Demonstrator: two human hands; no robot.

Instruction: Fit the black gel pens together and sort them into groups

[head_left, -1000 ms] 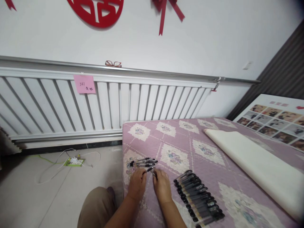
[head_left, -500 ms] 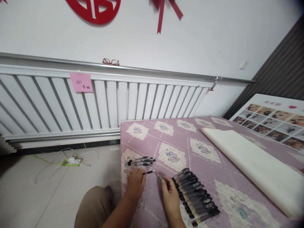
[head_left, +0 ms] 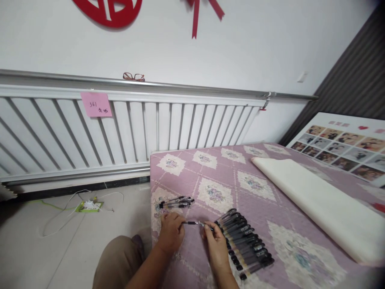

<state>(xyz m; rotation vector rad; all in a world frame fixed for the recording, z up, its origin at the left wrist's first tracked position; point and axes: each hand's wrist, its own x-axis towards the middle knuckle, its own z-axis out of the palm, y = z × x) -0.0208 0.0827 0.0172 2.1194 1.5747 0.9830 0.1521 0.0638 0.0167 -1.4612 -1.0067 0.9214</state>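
Note:
My left hand (head_left: pixel 172 229) is closed around the barrel of a gel pen (head_left: pixel 190 222), whose black grip and tip point right. Between the fingers of my right hand (head_left: pixel 214 237) is a pen cap (head_left: pixel 202 224), its open end at the pen's tip. Whether the tip is inside the cap or just touching it I cannot tell. Beyond my left hand lies a small bunch of pens (head_left: pixel 177 202). Right of my right hand, many black capped pens (head_left: pixel 245 239) lie side by side in a slanting row.
The pens lie on a bed with a purple floral cover (head_left: pixel 186 180). A cream folded pad (head_left: pixel 313 204) and a photo board (head_left: pixel 339 148) are on its right. Behind stands a white radiator (head_left: pixel 168 124) with a pink note (head_left: pixel 96 105). A power strip (head_left: pixel 89 206) with cables lies on the floor.
The pen tip and the cap have come together; a gap showed between them before. More of the pen's grip shows past my left fingers. The whole view has shifted slightly.

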